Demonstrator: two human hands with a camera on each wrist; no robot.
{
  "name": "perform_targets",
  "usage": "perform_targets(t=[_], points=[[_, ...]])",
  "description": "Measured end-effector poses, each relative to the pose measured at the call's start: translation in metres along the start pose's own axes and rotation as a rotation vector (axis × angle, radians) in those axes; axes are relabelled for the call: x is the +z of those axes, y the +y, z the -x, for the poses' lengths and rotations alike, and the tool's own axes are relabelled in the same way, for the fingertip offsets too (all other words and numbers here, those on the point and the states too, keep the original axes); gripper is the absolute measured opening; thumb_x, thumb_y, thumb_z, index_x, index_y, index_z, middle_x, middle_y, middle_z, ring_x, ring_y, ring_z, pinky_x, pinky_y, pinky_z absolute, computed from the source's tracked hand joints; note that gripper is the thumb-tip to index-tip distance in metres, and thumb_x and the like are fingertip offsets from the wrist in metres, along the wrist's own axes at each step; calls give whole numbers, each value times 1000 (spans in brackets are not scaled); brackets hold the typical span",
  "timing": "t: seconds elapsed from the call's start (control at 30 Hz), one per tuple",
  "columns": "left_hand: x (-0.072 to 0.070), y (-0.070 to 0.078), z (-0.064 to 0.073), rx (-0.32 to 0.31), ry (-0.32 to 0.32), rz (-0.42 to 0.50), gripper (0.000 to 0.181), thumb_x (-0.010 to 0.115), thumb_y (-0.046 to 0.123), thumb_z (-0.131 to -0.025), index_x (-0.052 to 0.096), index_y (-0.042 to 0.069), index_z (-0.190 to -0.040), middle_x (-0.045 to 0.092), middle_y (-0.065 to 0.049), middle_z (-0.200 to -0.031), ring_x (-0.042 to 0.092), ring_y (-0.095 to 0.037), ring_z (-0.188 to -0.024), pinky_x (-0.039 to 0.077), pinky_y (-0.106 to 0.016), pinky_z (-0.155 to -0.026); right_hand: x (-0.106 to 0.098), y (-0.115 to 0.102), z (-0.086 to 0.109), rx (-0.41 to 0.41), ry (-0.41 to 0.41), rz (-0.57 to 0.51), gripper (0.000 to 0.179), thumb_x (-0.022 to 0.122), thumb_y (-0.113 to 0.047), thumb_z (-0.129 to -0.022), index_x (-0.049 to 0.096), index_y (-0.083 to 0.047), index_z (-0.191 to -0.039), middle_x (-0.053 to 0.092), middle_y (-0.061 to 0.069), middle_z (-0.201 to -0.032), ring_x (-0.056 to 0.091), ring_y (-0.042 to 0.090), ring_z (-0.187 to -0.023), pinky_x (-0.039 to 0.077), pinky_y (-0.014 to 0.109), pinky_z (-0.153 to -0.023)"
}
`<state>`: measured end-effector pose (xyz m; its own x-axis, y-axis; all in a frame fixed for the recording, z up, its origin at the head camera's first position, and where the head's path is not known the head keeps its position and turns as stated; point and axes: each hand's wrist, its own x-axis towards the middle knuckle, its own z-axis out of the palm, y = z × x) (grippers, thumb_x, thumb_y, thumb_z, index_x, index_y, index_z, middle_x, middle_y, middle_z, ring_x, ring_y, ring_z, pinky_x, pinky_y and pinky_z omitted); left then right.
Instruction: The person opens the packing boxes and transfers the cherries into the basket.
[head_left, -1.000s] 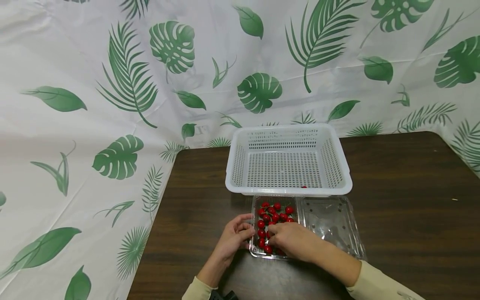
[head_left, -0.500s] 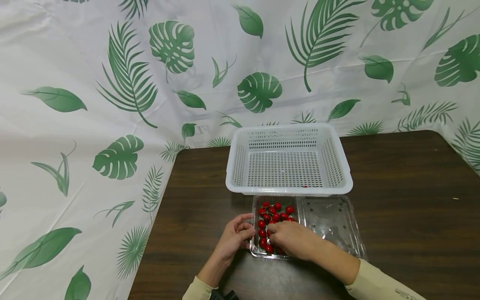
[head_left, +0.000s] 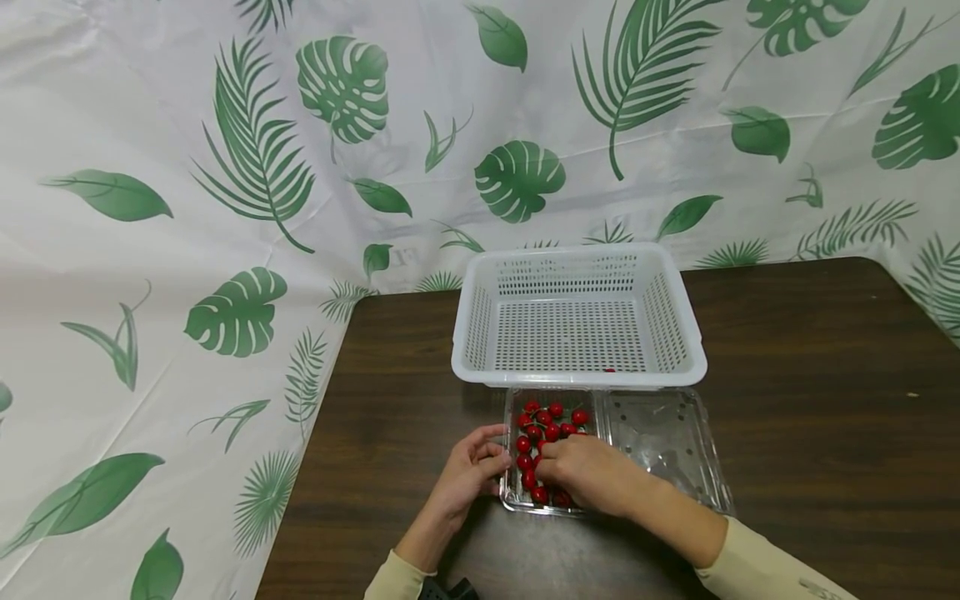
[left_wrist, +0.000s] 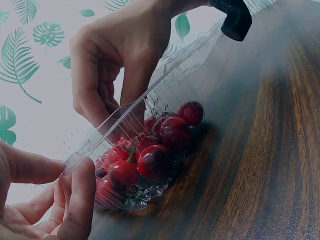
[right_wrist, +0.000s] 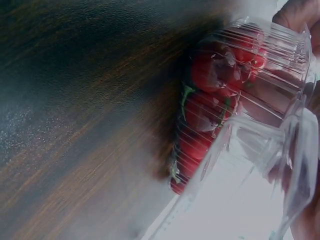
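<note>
A clear plastic clamshell box lies unfolded on the table, holding several red cherries, some with green stems. My left hand is at the box's left side; in the left wrist view its thumb and a finger pinch the clear rim. Over the cherries, my right hand reaches down into the box with bent fingers. Its fingertips are among the fruit in the left wrist view, partly hidden by plastic and cherries, so whether they pinch one is unclear. The right wrist view shows cherries through the box wall.
A white perforated basket stands right behind the box, with a bit of red at its near inner wall. The clamshell's lid lies flat to the right. The brown table meets a leaf-patterned curtain behind.
A few cherries along the box's near left have shifted slightly, and another now shows below my right hand. The right hand has barely moved; the left stays at the rim.
</note>
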<state>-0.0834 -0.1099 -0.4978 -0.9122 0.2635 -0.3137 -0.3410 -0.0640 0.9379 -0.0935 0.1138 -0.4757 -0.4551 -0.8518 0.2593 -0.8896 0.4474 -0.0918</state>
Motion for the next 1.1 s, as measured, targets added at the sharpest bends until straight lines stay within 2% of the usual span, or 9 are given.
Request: perform_targets(t=[0.2,0.37,0.47,0.83,0.9,0.97,1.03,1.1], points=[[0,1,0,-3,-2,0,47,64,1,-90,50,-2,-135,58,-4,-87,54,-11,-72,49,-22,-52,-3,4,2,-37,79,-27,21,79,-5,-69,64,-18,-76,53,-9,-75,53,8,-64,48,23,-59],[0,2,0,-5,5,-2,46,64,1,-90,51,-2,-134,58,-3,-87,54,-11,-72,49,-22,-52,-15,4,3,0,61,-100,15,79,-5,-76,72,-16,-85,56,-8,-79,54,5,-68,49,19,-63],[0,2,0,-3,5,0,45,63,0,-91,51,-2,-134,58,-3,-86,55,-12,-72,49,-22,-52,-23,3,4,7,83,-137,15,79,-4,-77,73,-14,-87,57,-9,-79,54,3,-68,49,15,-64],[0,0,0,-3,-3,0,47,63,0,-90,50,-4,-135,58,-4,-86,55,-12,-72,49,-22,-52,-49,10,5,-28,292,-211,26,82,1,-73,73,-15,-92,63,-9,-83,55,-1,-67,48,12,-64],[0,0,0,-5,-2,1,46,63,0,-90,50,-3,-135,58,-4,-86,55,-12,-72,49,-22,-52,-56,14,5,-37,336,-221,17,78,-3,-81,72,-14,-94,66,-7,-87,60,1,-73,51,15,-68],[0,1,0,-8,-1,2,46,63,0,-90,50,-3,-134,58,-4,-87,55,-12,-72,49,-23,-52,-62,19,5,-38,386,-226,4,68,-12,-93,72,-12,-94,67,-5,-89,63,4,-77,52,18,-71],[0,1,0,-8,-2,3,46,63,0,-90,50,-2,-135,58,-4,-87,55,-12,-72,49,-23,-52,-67,25,5,-16,435,-224,22,55,-23,-101,72,-11,-94,68,-5,-91,65,7,-80,53,21,-72],[0,2,-1,-8,-3,4,47,63,0,-90,50,-2,-135,58,-3,-87,55,-12,-73,49,-23,-52,-72,31,7,31,475,-213,34,47,-30,-103,73,-10,-93,69,-4,-91,66,8,-81,54,22,-71]])
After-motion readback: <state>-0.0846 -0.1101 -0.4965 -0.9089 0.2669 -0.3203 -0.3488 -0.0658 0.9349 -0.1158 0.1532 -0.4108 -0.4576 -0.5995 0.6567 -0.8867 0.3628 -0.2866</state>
